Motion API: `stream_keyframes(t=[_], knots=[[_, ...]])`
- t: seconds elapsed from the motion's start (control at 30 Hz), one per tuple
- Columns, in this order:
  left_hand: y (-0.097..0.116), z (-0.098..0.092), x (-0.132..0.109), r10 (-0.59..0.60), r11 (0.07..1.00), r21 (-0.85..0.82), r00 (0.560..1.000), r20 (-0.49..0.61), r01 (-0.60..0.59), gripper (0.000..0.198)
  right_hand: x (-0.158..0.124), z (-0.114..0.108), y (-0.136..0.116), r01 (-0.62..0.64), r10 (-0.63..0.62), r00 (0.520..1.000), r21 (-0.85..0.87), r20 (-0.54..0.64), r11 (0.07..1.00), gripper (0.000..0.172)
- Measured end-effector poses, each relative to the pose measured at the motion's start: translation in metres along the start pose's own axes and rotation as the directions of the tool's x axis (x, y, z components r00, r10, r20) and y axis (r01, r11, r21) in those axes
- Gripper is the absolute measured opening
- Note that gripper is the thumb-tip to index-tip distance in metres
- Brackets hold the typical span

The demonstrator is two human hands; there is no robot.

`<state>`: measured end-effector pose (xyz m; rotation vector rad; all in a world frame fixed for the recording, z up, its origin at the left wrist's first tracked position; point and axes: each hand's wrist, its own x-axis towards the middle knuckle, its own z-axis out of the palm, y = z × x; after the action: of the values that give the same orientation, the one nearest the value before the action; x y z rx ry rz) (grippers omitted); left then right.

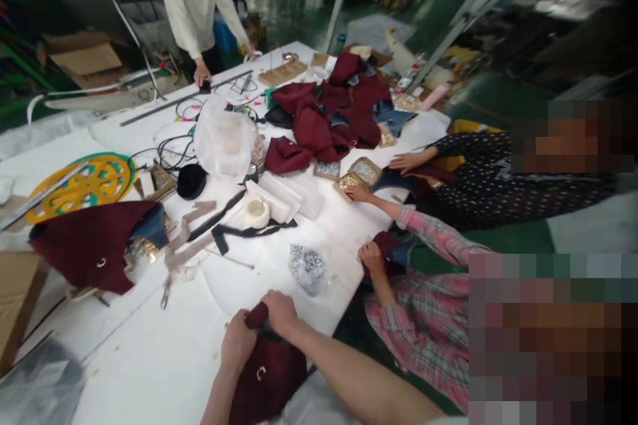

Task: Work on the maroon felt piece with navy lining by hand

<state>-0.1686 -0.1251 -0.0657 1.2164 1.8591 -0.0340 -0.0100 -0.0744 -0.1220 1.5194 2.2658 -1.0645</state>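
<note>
A maroon fabric piece with a small gold C-shaped fitting lies over the table's near edge, close to my body. My left hand grips its top edge on one side. Close beside it, my right hand is closed on the same edge, and a folded bit of maroon cloth shows between the two hands. The fingertips are partly hidden. Beyond my right hand lies a clear plastic bag of silvery small parts.
Another maroon piece lies left, near a yellow reel. A tape roll and a maroon pile are farther back. At right, a co-worker's hand reaches to a tray of gold parts. A person in white stands across the table.
</note>
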Motion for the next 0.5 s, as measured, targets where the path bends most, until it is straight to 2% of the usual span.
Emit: stream_keyframes(t=[0.1,0.17,0.23,0.3,0.4,0.5], knots=[[0.001,0.012,-0.001,0.012,0.997,0.081,1.0,-0.02,-0.01,0.037,-0.001,0.013,0.012,0.002,0.003,0.999,0.108,-0.049,0.994,0.019],[-0.003,0.025,0.005,-0.025,0.987,0.157,0.999,-0.044,0.032,0.043,-0.002,0.023,0.021,-0.012,0.022,0.997,0.146,-0.069,0.989,0.017],[-0.009,0.039,0.013,-0.083,0.968,0.231,0.995,-0.059,0.094,0.045,-0.003,0.03,0.029,-0.042,0.056,0.995,0.178,-0.077,0.983,0.025],[-0.016,0.053,0.021,-0.098,0.95,0.293,0.994,-0.041,0.106,0.039,-0.005,0.035,0.038,-0.074,0.095,0.992,0.23,-0.082,0.97,0.039],[-0.027,0.07,0.031,-0.003,0.937,0.349,0.998,-0.061,0.024,0.035,-0.012,0.045,0.052,-0.058,0.094,0.99,0.305,-0.105,0.951,0.048],[-0.032,0.081,0.043,0.089,0.93,0.365,0.992,-0.089,-0.05,0.034,-0.02,0.063,0.066,-0.012,0.056,0.99,0.325,-0.128,0.946,0.042]])
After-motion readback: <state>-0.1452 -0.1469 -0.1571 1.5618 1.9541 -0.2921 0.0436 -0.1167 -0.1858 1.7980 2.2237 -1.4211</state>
